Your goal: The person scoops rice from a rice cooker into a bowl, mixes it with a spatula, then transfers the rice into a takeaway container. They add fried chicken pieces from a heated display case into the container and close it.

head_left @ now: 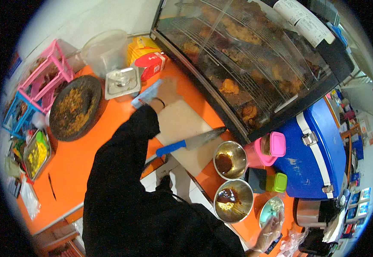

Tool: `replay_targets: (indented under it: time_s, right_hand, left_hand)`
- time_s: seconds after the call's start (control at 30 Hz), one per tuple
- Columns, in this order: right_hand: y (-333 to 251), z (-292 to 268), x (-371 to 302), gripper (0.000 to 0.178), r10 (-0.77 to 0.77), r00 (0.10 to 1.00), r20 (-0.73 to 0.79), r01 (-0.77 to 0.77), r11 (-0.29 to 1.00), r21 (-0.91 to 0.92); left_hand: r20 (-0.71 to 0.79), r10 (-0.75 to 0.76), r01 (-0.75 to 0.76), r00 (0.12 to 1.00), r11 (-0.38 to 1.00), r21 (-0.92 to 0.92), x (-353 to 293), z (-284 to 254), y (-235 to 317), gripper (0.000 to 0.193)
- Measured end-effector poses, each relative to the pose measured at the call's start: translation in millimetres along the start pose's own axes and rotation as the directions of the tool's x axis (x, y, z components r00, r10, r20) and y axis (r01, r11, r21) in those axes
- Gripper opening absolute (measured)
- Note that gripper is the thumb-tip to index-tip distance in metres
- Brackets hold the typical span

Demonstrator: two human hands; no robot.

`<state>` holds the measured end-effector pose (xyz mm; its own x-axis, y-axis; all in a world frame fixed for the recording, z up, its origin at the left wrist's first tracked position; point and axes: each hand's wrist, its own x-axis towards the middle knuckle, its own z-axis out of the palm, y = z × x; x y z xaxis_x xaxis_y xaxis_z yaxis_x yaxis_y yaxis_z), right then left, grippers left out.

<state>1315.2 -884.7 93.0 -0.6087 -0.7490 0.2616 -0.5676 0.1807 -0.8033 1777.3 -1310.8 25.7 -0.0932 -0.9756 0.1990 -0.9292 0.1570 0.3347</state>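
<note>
My left hand [166,91] is stretched over the far end of a pale cutting board [182,118], smeared by motion. Right beside it lies a light blue cloth or packet [147,94]; whether my hand grips it cannot be made out. A large knife [191,143] with a blue handle lies across the board. My right hand [267,234], in a clear plastic glove, reaches to a small turquoise bowl [265,213] of pale bits at the lower right. Its fingers are blurred at the bowl's edge. Two steel bowls [221,174] [219,214] of dark sauce stand nearby.
A glass display case [233,100] with fried pieces borders the far side. A blue cooler box [315,158] and pink tubs [255,153] stand right. On the orange table [105,141] left are a stone mortar [94,105], a lidded steel container [128,91] and a tray [46,160].
</note>
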Motion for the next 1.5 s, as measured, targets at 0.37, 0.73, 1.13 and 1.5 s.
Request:
replay_targets:
  time_s: [0.37,0.73,1.13,1.5]
  right_hand:
    - [-16.5,-5.8,-79.4,0.048,0.107,0.948,-0.300,-0.094,0.994,0.058]
    - [-33.7,9.2,-91.3,0.045,0.081,0.958,-0.275,-0.220,0.822,-0.526]
    - [-156.6,106.5,37.8,0.055,-0.017,0.996,0.084,0.030,0.988,-0.154]
    - [-218.7,215.7,11.5,0.102,-0.438,0.580,0.687,0.127,0.882,0.455]
  left_hand:
    - [0.197,0.387,-0.399,0.901,0.917,0.026,164.2,37.8,8.0,0.055]
    - [0.182,0.615,-0.555,0.767,0.779,-0.293,101.9,-46.2,55.7,0.061]
    - [-0.172,0.563,-0.569,0.809,0.822,0.016,52.9,-214.7,1.3,0.083]
    - [0.238,0.844,-0.548,0.480,0.501,-0.670,-86.1,-167.1,90.1,0.112]
